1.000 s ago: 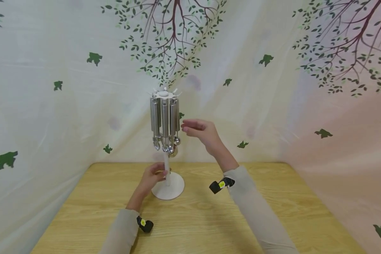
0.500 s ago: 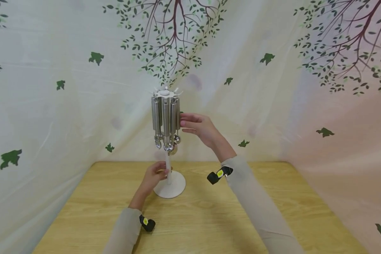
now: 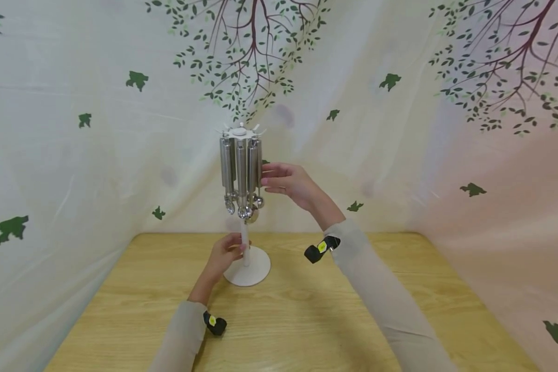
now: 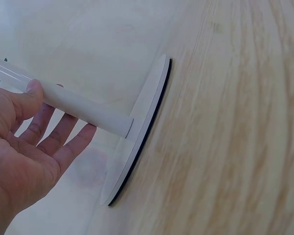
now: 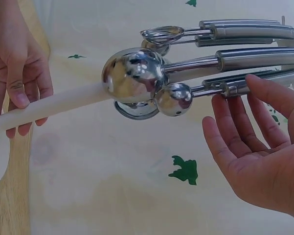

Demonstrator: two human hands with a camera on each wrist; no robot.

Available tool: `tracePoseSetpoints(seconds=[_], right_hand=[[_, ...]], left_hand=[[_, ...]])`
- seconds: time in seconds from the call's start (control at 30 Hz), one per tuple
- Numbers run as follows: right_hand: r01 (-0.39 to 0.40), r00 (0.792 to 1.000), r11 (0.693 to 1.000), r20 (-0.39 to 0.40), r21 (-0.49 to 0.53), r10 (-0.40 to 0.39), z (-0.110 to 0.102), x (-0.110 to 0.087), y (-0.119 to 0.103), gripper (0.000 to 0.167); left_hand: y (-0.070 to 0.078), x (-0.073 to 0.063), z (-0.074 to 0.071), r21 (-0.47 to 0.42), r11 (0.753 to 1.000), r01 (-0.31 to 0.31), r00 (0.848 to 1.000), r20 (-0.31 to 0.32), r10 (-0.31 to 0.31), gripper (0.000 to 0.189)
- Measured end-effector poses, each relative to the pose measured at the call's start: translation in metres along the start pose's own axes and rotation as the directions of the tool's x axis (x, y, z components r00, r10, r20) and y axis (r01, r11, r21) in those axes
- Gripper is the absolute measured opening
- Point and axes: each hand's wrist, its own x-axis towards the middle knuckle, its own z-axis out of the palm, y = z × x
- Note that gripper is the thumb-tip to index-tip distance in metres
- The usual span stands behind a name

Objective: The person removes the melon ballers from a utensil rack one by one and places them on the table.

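A white stand (image 3: 256, 274) with a round base stands on the table, steel kitchen utensils (image 3: 241, 165) hanging from its hooked top. My left hand (image 3: 222, 254) holds its pole (image 4: 93, 107) just above the base, thumb on one side and fingers on the other. My right hand (image 3: 297, 186) is at the right side of the hanging utensils. In the right wrist view, its thumb and fingers pinch the handle of a small round-headed scoop (image 5: 173, 99). A larger round scoop (image 5: 134, 73) and a ridged utensil head (image 5: 161, 34) hang beside it.
The wooden table (image 3: 279, 320) has its far edge just behind the stand. Behind hangs a pale cloth (image 3: 190, 103) printed with branches and green leaf shapes. Black wrist cameras (image 3: 323, 249) sit on both sleeves.
My right hand has moved left and slightly up, from beside the utensils to a handle on their right side. My left hand stays on the pole.
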Motion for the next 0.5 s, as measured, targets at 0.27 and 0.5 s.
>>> tracePoseSetpoints(seconds=[0.27,0.5], right_hand=[[-0.028,1.000,0.999,-0.011,-0.034,0.027,0.0013,0.0023,-0.0003,0.041],[-0.007,1.000,0.998,0.011,-0.060,0.008,0.0028,0.0008,-0.0028,0.038]], left_hand=[[-0.0008,0.0005,-0.0007,0.009,1.000,-0.006,1.000,-0.002,0.006,0.031],[0.0011,0.0002,0.0003,0.018,1.000,0.023,1.000,-0.005,-0.023,0.030]])
